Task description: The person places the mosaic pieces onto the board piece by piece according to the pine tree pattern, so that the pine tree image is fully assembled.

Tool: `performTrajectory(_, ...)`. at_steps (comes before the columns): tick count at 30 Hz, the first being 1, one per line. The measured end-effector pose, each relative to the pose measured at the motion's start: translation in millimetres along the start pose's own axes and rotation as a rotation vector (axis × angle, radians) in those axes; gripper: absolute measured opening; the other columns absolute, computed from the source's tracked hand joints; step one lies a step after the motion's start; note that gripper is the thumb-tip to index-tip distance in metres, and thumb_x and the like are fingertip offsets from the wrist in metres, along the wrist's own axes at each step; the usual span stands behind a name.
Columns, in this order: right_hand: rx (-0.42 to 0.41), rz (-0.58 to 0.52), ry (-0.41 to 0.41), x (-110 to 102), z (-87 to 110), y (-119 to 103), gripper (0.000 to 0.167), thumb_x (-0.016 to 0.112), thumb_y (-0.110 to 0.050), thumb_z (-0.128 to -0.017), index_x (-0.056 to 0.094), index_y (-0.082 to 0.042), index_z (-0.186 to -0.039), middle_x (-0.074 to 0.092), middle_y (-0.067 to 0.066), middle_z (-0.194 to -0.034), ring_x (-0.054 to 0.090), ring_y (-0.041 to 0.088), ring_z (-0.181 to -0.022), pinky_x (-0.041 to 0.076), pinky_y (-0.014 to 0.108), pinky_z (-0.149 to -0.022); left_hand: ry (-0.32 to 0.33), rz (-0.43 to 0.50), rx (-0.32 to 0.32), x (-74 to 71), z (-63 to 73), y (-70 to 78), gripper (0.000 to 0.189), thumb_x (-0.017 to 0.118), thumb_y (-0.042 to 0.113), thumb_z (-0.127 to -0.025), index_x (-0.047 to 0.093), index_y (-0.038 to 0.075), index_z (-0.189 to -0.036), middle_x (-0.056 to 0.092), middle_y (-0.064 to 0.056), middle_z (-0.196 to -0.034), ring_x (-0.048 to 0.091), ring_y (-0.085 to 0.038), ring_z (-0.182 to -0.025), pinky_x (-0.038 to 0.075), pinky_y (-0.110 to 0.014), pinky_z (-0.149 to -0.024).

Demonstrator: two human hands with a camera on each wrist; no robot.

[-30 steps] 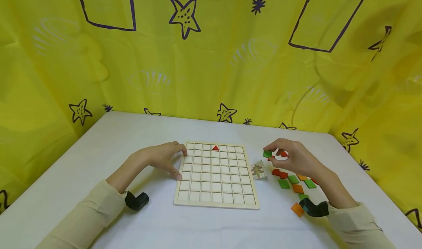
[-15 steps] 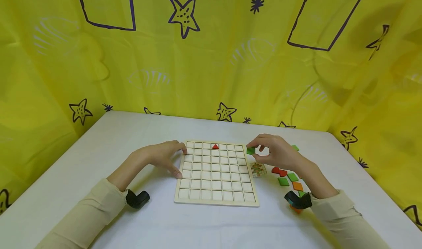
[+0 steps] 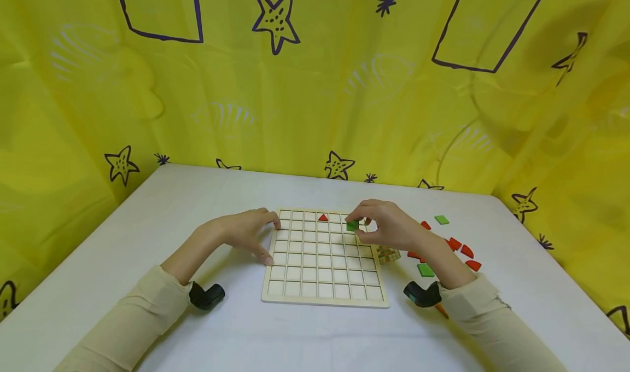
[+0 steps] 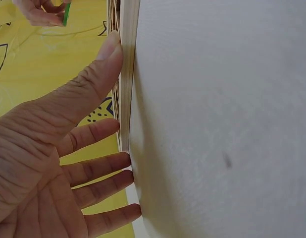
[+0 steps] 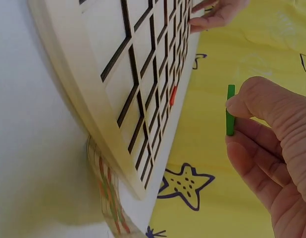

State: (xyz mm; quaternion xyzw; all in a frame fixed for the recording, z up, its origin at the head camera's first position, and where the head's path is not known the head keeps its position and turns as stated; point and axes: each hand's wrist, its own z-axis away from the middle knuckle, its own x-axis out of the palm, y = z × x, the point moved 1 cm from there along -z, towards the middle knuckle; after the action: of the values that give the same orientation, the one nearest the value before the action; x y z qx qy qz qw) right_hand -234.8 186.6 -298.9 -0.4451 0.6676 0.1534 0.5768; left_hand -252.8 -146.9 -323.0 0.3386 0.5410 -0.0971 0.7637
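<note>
A pale wooden grid board (image 3: 325, 304) lies on the white table, with one red triangle tile (image 3: 322, 218) in its far row. My left hand (image 3: 244, 234) rests along the board's left edge; in the left wrist view its thumb and straight fingertips touch the wooden side. My right hand (image 3: 391, 225) pinches a green square tile (image 3: 352, 225) between thumb and fingers, over the board's far right part. Edge-on in the right wrist view, the green tile looks thin and flat, held above the board.
A small patterned card (image 3: 388, 254) lies at the board's right edge, partly under it. Several red tiles (image 3: 466, 251) and green tiles (image 3: 441, 219) are scattered on the table (image 3: 221, 339) to the right, some hidden by my right arm. A yellow curtain (image 3: 295, 98) hangs behind.
My right hand has carried the green tile leftward from beside the loose tiles to over the board's far right part. The left hand stays at the board's edge.
</note>
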Motion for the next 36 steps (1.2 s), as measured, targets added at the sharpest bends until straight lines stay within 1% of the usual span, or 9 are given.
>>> performTrajectory(4, 0.012, 0.017, -0.026, 5, -9.6, -2, 0.026, 0.075, -0.002, -0.087, 0.074, -0.005, -0.113, 0.071, 0.000, -0.105, 0.065, 0.024, -0.092, 0.058, 0.042, -0.078, 0.001, 0.002, 0.007, -0.5, 0.1, 0.3, 0.073, 0.091, 0.042, -0.074, 0.056, 0.010, -0.129, 0.055, -0.016, -0.135, 0.052, -0.033, -0.129, 0.040, -0.052, -0.112)
performTrajectory(9, 0.028, 0.028, -0.044, 13, -22.1, 0, 0.025, 0.075, -0.003, -0.087, 0.074, -0.006, -0.112, 0.071, -0.002, -0.104, 0.065, 0.019, -0.093, 0.058, 0.040, -0.082, -0.003, 0.015, -0.008, -0.7, 1.0, 1.0, 0.073, 0.092, 0.041, -0.074, 0.057, 0.011, -0.129, 0.055, -0.015, -0.133, 0.052, -0.031, -0.127, 0.041, -0.051, -0.112)
performTrajectory(14, 0.023, 0.031, -0.063, 19, -32.8, 0, 0.025, 0.076, -0.003, -0.087, 0.075, -0.005, -0.112, 0.072, 0.000, -0.105, 0.066, 0.019, -0.093, 0.058, 0.037, -0.082, -0.005, 0.019, -0.008, 0.2, 1.1, 2.1, 0.071, 0.092, 0.040, -0.074, 0.057, 0.011, -0.128, 0.055, -0.014, -0.133, 0.052, -0.031, -0.126, 0.041, -0.051, -0.112)
performTrajectory(16, 0.011, 0.046, -0.071, 21, -36.0, 1, 0.025, 0.075, -0.002, -0.087, 0.075, -0.005, -0.111, 0.072, 0.001, -0.105, 0.066, 0.019, -0.092, 0.057, 0.035, -0.080, -0.003, 0.013, 0.006, 0.7, 0.9, 2.2, 0.070, 0.092, 0.039, -0.075, 0.057, 0.010, -0.128, 0.056, -0.015, -0.133, 0.053, -0.031, -0.126, 0.041, -0.051, -0.111)
performTrajectory(18, 0.011, 0.055, -0.083, 22, -39.1, 2, 0.024, 0.073, -0.002, -0.087, 0.075, -0.005, -0.111, 0.072, 0.002, -0.106, 0.066, 0.018, -0.093, 0.057, 0.034, -0.080, 0.000, 0.022, 0.002, 1.2, 0.6, 1.6, 0.069, 0.092, 0.038, -0.074, 0.057, 0.011, -0.127, 0.056, -0.014, -0.133, 0.052, -0.030, -0.127, 0.041, -0.051, -0.112)
performTrajectory(20, 0.014, 0.057, -0.100, 23, -42.7, 2, 0.024, 0.072, -0.002, -0.088, 0.075, -0.006, -0.112, 0.072, 0.003, -0.107, 0.066, 0.018, -0.094, 0.057, 0.033, -0.081, 0.004, 0.012, 0.009, 1.2, 0.4, 1.1, 0.069, 0.092, 0.038, -0.075, 0.057, 0.011, -0.127, 0.056, -0.014, -0.133, 0.053, -0.031, -0.126, 0.041, -0.051, -0.111)
performTrajectory(27, 0.042, 0.040, -0.174, 33, -55.7, 5, 0.027, 0.071, -0.001, -0.089, 0.074, -0.005, -0.115, 0.072, 0.004, -0.110, 0.067, 0.018, -0.100, 0.056, 0.033, -0.086, 0.002, 0.021, -0.008, 1.1, 1.8, -1.4, 0.070, 0.092, 0.039, -0.074, 0.057, 0.011, -0.128, 0.055, -0.015, -0.135, 0.051, -0.032, -0.130, 0.040, -0.052, -0.113)
performTrajectory(36, 0.084, 0.020, -0.219, 40, -63.1, 5, 0.024, 0.072, -0.002, -0.090, 0.074, -0.005, -0.113, 0.072, 0.006, -0.111, 0.066, 0.019, -0.101, 0.055, 0.034, -0.088, 0.010, 0.007, 0.002, -0.2, 0.9, -2.0, 0.070, 0.092, 0.041, -0.074, 0.057, 0.012, -0.127, 0.056, -0.012, -0.131, 0.053, -0.029, -0.124, 0.041, -0.051, -0.111)
